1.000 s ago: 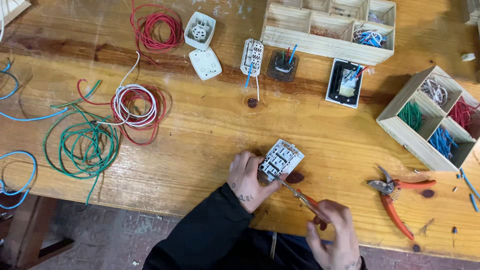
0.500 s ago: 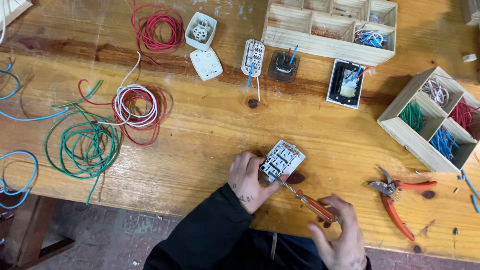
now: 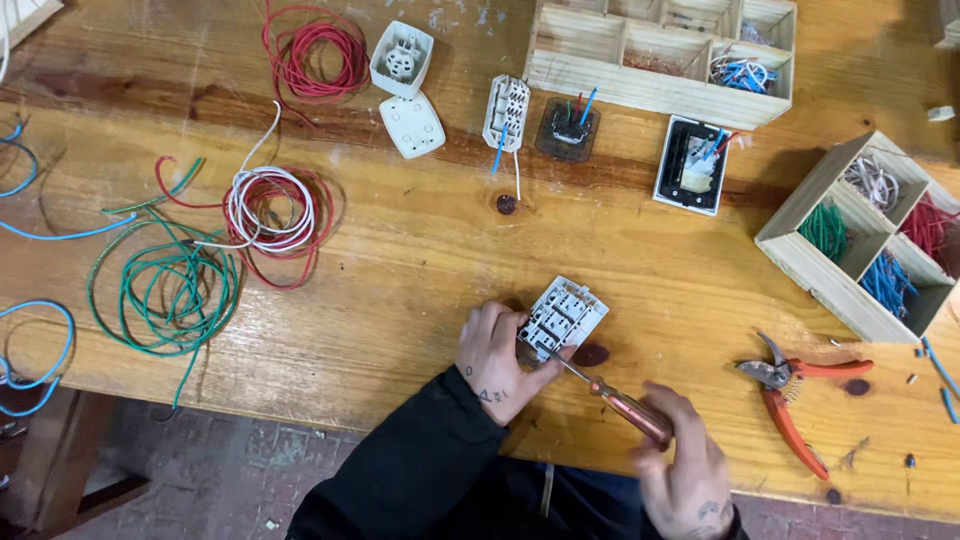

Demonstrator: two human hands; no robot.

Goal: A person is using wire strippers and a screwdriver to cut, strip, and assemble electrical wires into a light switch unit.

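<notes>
My left hand (image 3: 495,360) grips a white switch module (image 3: 565,315), held back side up on the wooden table (image 3: 420,270) near its front edge. My right hand (image 3: 685,470) holds a screwdriver (image 3: 625,405) by its reddish-brown handle. The metal tip of the screwdriver touches the module's lower edge, close to my left fingers. Both forearms wear black sleeves.
Red-handled pliers (image 3: 790,385) lie to the right. A wooden tray of wire pieces (image 3: 865,235) stands at the right, another tray (image 3: 660,50) at the back. White socket parts (image 3: 405,85) and other modules (image 3: 505,110) lie behind. Coils of green (image 3: 165,290), red-white (image 3: 270,215) and red wire (image 3: 310,45) fill the left.
My right hand has shifted slightly on the screwdriver handle; the tip stays at the module. The left hand and module have barely moved.
</notes>
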